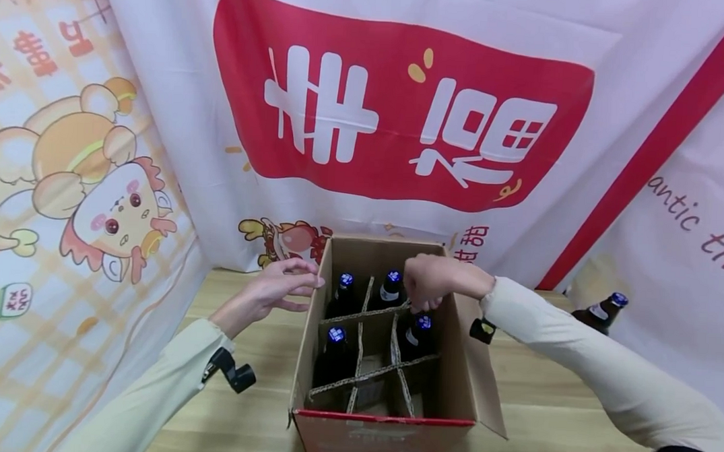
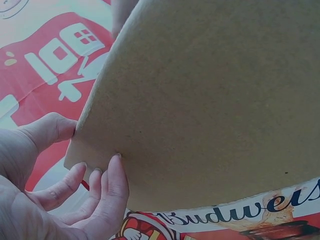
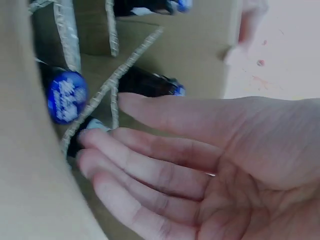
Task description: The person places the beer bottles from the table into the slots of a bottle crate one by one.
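An open cardboard box (image 1: 384, 418) holds several dark bottles with blue caps, among them a far-left bottle (image 1: 337, 334) and a right-side bottle (image 1: 422, 323). My left hand (image 1: 277, 290) is at the box's left side. In the left wrist view its thumb meets the edge of a brown flap (image 2: 215, 100), and its fingertips touch the face. My right hand (image 1: 429, 279) reaches into the far right corner, fingers loosely extended, thumb apart. Dark glass with a pale label (image 3: 95, 124) shows just past its fingertips; whether they touch it, I cannot tell.
Corrugated dividers (image 1: 361, 382) split the box into cells. A bent-out flap (image 1: 488, 386) hangs on its right. Another blue-capped bottle (image 1: 601, 314) stands on the wooden table (image 1: 232, 422), beyond my right forearm. A printed cloth (image 1: 397, 113) hangs behind.
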`<state>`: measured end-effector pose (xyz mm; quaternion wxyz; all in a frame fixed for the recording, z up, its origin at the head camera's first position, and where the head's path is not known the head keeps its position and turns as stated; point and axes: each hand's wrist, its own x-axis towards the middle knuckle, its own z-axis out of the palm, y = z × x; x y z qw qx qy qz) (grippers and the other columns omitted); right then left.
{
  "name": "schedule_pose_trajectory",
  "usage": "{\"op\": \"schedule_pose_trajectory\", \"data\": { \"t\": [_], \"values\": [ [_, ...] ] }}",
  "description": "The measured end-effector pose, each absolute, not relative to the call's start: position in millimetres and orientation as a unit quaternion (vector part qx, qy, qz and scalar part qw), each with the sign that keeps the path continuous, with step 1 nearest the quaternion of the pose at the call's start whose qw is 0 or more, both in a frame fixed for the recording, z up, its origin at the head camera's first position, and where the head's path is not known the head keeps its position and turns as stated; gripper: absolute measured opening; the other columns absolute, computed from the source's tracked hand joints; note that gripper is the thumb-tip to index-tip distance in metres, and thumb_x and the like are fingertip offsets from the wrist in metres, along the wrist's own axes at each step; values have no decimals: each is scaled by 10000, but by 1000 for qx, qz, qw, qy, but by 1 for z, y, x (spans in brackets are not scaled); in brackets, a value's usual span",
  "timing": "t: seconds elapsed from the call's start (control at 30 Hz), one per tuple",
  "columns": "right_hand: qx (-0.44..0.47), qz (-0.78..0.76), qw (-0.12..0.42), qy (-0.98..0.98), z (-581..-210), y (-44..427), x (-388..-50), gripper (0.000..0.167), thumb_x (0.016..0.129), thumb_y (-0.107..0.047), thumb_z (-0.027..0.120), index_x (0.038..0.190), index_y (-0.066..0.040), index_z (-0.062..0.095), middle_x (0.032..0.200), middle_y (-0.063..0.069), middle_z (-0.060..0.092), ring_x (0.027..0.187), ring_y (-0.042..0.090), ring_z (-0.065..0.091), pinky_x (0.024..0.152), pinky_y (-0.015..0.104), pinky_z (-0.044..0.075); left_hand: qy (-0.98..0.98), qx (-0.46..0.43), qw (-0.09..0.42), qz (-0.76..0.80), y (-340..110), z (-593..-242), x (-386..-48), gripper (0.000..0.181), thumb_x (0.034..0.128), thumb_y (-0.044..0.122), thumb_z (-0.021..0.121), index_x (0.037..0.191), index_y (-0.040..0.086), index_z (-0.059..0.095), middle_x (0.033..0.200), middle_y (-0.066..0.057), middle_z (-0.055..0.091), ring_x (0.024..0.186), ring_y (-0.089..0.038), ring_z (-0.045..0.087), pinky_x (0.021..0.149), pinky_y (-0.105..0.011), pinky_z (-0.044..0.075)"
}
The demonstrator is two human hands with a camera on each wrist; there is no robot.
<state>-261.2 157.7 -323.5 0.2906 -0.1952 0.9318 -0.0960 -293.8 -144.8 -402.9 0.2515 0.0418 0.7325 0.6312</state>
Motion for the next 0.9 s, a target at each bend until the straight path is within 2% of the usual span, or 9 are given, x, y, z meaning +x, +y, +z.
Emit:
{"op": "schedule_pose_trajectory", "data": {
  "t": [0.23, 0.3, 0.47, 0.57, 0.77, 0.9],
  "values": [
    [-209, -217, 276, 913, -310, 178, -266, 126, 973, -72, 717, 850, -47, 731, 778, 54, 746, 651, 180, 699, 664, 366, 650, 731, 48, 249, 633, -142, -402, -296, 406, 948, 213, 773, 1272, 58, 583, 1210, -87, 734, 1078, -267, 704, 888, -465, 650],
    [-207, -254, 261, 908, -308, 185, -265, 108, 981, -103, 726, 897, -36, 741, 831, 78, 763, 703, 221, 737, 706, 376, 665, 730, 50, 251, 633, -143, -402, -296, 406, 949, 217, 772, 1272, 60, 582, 1209, -86, 729, 1087, -270, 701, 890, -463, 650],
    [-196, -341, 182, 901, -309, 212, -262, 135, 974, -118, 744, 1026, 6, 753, 940, 162, 773, 790, 322, 760, 724, 348, 666, 730, 52, 252, 633, -146, -403, -293, 394, 948, 223, 772, 1261, 72, 586, 1210, -80, 733, 1092, -259, 702, 893, -463, 648],
    [-190, -378, 128, 897, -309, 230, -259, 194, 974, -105, 742, 1102, 41, 740, 951, 174, 773, 776, 313, 754, 711, 328, 662, 730, 48, 250, 635, -146, -403, -292, 388, 939, 224, 783, 1247, 81, 596, 1204, -80, 738, 1079, -249, 706, 888, -459, 649],
    [-132, -401, 54, 905, -312, 270, -248, 283, 986, -150, 739, 1180, 55, 717, 1018, 204, 769, 786, 229, 763, 733, 300, 660, 727, 42, 256, 636, -146, -404, -292, 401, 938, 225, 786, 1262, 82, 597, 1226, -89, 737, 1116, -274, 694, 897, -456, 646],
    [-71, -424, 59, 901, -313, 305, -245, 393, 1019, -239, 699, 1290, 42, 659, 1166, 217, 750, 859, 159, 769, 804, 272, 647, 729, 43, 254, 634, -145, -404, -292, 408, 938, 232, 785, 1266, 81, 595, 1226, -91, 737, 1116, -275, 693, 909, -466, 643]
  ]
}}
